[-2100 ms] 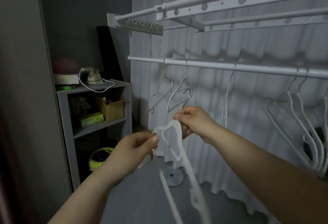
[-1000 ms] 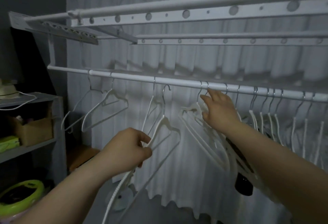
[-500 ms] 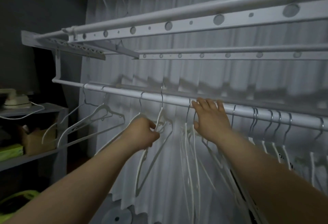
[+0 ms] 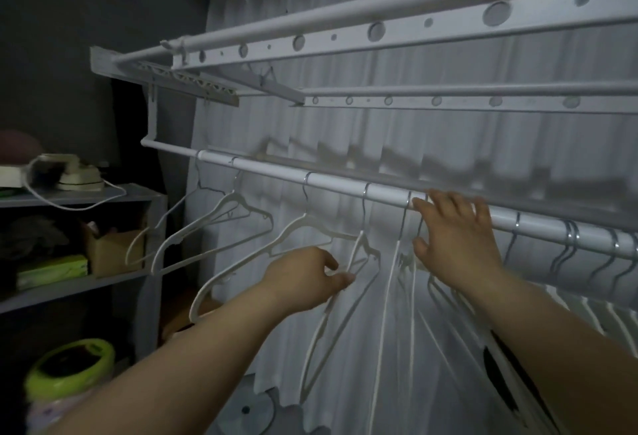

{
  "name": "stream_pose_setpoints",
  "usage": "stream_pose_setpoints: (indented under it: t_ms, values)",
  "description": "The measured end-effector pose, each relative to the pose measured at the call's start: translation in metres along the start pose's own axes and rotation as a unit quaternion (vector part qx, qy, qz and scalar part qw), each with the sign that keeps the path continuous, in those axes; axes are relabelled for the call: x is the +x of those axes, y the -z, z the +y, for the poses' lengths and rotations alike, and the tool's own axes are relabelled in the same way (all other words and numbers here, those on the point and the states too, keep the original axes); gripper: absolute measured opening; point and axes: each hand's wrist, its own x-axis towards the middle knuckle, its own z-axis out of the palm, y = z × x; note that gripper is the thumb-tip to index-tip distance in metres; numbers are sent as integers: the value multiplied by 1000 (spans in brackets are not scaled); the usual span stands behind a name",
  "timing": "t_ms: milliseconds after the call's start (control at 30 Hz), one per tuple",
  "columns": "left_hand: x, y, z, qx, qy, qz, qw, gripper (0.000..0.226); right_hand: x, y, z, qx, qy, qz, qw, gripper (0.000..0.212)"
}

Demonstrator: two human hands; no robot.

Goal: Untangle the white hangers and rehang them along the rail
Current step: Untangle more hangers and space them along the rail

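A white rail [image 4: 328, 181] runs from the left down to the right in front of a curtain. Several white hangers hang from it by metal hooks. My left hand [image 4: 307, 279] pinches the arm of one white hanger [image 4: 360, 245] just below its neck; its hook sits over the rail. My right hand [image 4: 455, 238] is open with fingers spread, fingertips touching the rail next to two hooks [image 4: 411, 203]. A bunch of hangers [image 4: 431, 296] dangles under that hand. Two more hangers [image 4: 221, 217] hang spaced out to the left, and several hooks [image 4: 569, 238] crowd the right end.
A drying rack with perforated bars [image 4: 376, 31] juts out overhead. A grey shelf [image 4: 86, 194] stands at the left with an iron [image 4: 74, 176], a cardboard box [image 4: 110, 251] and a green pack [image 4: 51, 270]. A lime-green round thing [image 4: 70, 365] sits low on the left.
My left hand has slid from the hanger's neck down onto its arm. My right hand stays at the rail, fingers spread wider. The view has shifted left and closer.
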Motion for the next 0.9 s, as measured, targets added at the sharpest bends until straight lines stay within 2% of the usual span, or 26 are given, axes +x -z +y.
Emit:
stream_pose_setpoints:
  t_ms: [200, 300, 400, 533, 633, 767, 833, 900]
  values:
    - [5, 40, -50, -26, 11, 191, 981, 29, 25, -1, -39, 17, 13, 9, 1000, 60]
    - [14, 59, -89, -41, 23, 242, 969, 29, 44, -5, -67, 18, 23, 10, 1000, 60]
    - [31, 72, -134, -19, 32, 238, 971, 36, 66, -13, -93, 14, 18, 9, 1000, 60]
    - [52, 82, -189, 76, 79, 227, 968, 55, 90, -27, -117, -7, -13, 10, 1000, 59]
    - [69, 86, -220, 93, 105, 171, 975, 59, 102, -36, -124, -26, -43, 25, 998, 58]
    - [91, 81, -255, 99, 118, 69, 986, 37, 111, -46, -129, -45, -91, 32, 994, 54]
    - [97, 76, -268, 94, 100, 64, 989, 27, 113, -52, -132, -45, -100, 43, 993, 53]
    - [103, 75, -275, 84, 84, 84, 989, 27, 114, -54, -134, -39, -107, 62, 992, 53]
